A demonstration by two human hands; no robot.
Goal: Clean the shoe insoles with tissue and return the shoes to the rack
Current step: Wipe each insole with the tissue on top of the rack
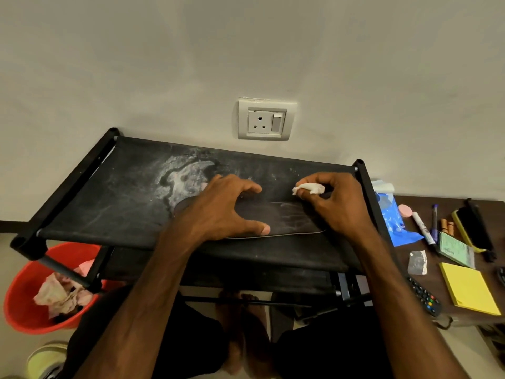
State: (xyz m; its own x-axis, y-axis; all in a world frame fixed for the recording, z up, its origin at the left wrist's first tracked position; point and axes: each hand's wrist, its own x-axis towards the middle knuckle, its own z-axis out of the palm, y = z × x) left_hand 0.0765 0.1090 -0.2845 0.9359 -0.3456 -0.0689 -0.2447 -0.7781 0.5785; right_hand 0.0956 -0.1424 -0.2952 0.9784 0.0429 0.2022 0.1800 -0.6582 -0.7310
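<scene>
Insole (pixel 284 218) under left hand (pixel 218 207) and right hand (pixel 337 205) with tissue (pixel 310 189)

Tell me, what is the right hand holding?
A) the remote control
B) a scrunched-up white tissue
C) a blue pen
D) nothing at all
B: the right hand pinches a crumpled white tissue in its fingertips, just above the dark insole lying on the rack.
</scene>
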